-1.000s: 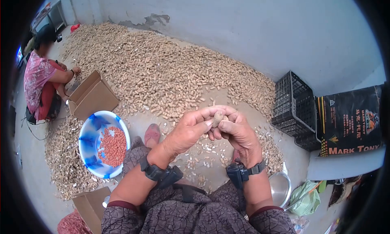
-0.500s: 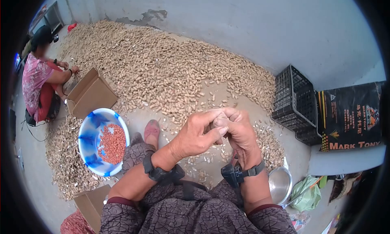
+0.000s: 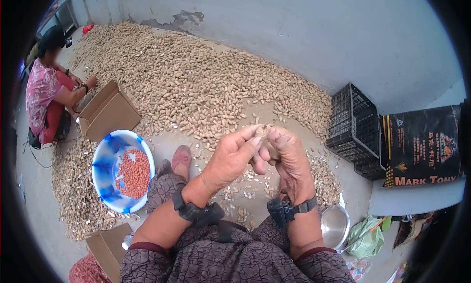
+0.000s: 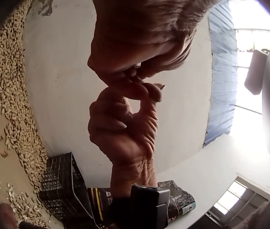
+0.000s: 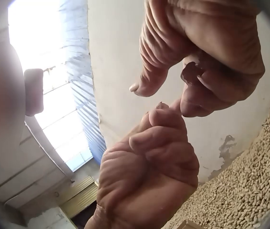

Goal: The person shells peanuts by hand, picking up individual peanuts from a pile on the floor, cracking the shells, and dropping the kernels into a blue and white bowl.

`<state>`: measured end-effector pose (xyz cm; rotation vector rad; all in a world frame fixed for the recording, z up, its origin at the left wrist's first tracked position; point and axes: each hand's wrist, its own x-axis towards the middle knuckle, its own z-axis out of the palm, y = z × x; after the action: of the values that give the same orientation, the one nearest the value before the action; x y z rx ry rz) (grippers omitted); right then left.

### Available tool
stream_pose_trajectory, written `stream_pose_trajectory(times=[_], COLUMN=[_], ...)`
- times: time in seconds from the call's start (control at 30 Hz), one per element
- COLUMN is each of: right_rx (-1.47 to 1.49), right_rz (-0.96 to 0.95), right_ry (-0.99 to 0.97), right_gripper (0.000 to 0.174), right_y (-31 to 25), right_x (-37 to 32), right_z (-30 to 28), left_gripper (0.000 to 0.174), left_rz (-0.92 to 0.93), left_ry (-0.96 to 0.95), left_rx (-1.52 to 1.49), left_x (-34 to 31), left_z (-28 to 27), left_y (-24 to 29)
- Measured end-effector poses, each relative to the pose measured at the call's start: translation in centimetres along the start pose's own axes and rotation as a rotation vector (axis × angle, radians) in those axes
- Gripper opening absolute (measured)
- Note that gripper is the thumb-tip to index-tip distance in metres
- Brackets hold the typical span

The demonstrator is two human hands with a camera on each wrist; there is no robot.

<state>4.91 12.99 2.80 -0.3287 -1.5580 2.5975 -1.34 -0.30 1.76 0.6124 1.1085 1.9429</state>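
In the head view, my left hand (image 3: 229, 158) pinches a tan peanut shell (image 3: 262, 131) between thumb and fingers. Close on its right is my right hand (image 3: 294, 160), its thumb raised off its curled fingers. A small reddish-brown piece (image 5: 191, 73) lies within the right hand's curled fingers in the right wrist view; whether it is a kernel or shell I cannot tell. Fingertips of both hands meet or nearly meet. To the left stands a blue-and-white basin (image 3: 100, 172) with pink-red kernels (image 3: 133, 175) in it.
A wide peanut heap (image 3: 196, 81) runs along the wall, with empty shells (image 3: 81, 199) around the basin. Near the cardboard box (image 3: 110, 113) sits another person (image 3: 46, 89). At right are black crates (image 3: 353, 123), a black bag (image 3: 422, 145) and a metal bowl (image 3: 335, 227).
The hands were closed together around the peanut; now the right thumb has lifted away and the shell shows in the left hand's pinch. The view has shifted slightly.
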Motion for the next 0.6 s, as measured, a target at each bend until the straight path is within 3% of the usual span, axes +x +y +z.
stream_pose_trajectory(times=[0.1,0.17,0.27,0.4,0.47,0.6], right_rx=[-0.21,-0.219,-0.223,-0.163,-0.148,-0.14], right_rz=[0.01,-0.008,-0.021,-0.099,-0.108,-0.135], right_ry=[0.11,0.09,0.082,0.082,0.083,0.14], right_gripper=[0.018,0.016,0.012,0.01,0.01,0.01], right_y=[-0.5,-0.5,-0.3,0.1,0.2,0.9], right_x=[-0.2,-0.3,-0.2,-0.4,-0.6,-0.6], right_z=[-0.4,0.4,0.5,0.8,0.7,0.2], left_gripper=[0.027,0.029,0.027,0.025,0.024,0.025], left_rz=[0.027,0.2,0.365,0.412,0.282,0.226], left_ry=[0.127,0.177,0.218,0.276,0.265,0.22], left_rx=[0.153,0.501,0.633,0.573,0.396,0.166], left_x=[-0.4,-0.4,0.3,0.5,0.2,0.6], left_z=[0.2,0.7,0.6,1.1,1.3,0.0], left_y=[0.1,-0.2,-1.4,-1.9,-1.8,-3.3])
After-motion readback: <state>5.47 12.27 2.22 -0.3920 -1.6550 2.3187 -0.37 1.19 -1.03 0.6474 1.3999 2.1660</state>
